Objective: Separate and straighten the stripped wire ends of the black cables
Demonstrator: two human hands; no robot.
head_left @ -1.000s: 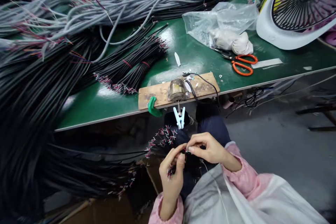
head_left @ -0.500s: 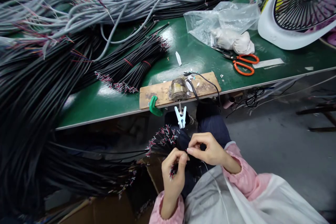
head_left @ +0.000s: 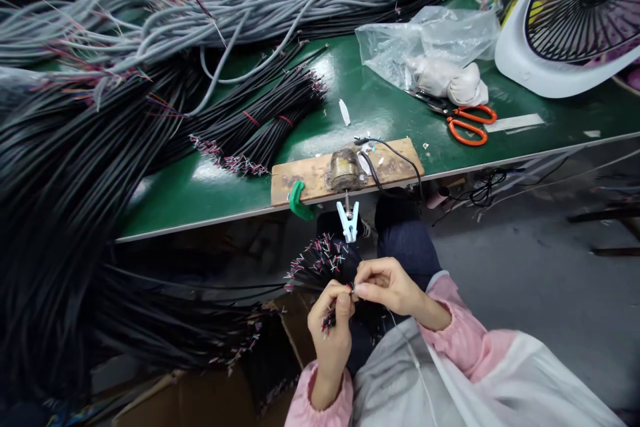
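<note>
left fingers (head_left: 343,310) and right fingers (head_left: 371,292) pinch a wire end (head_left: 352,289) between them.

1. Green bench (head_left: 165,207), and grey cables (head_left: 250,20) sprawl along its back edge!
2. Black cable bundles (head_left: 270,107) crowd the left end.
3. Wooden board (head_left: 303,177) right at the front edge!
4. Orange-handled scissors (head_left: 453,121) sit right of centre, plastic bag (head_left: 430,33) just behind.

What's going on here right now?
The person's left hand holds thin wires, and the right hand pinches at their tips. Just beyond the left hand, a bundle of black cables shows red and white ends. A pale-blue clip juts out past a wooden board on the green table.
</note>
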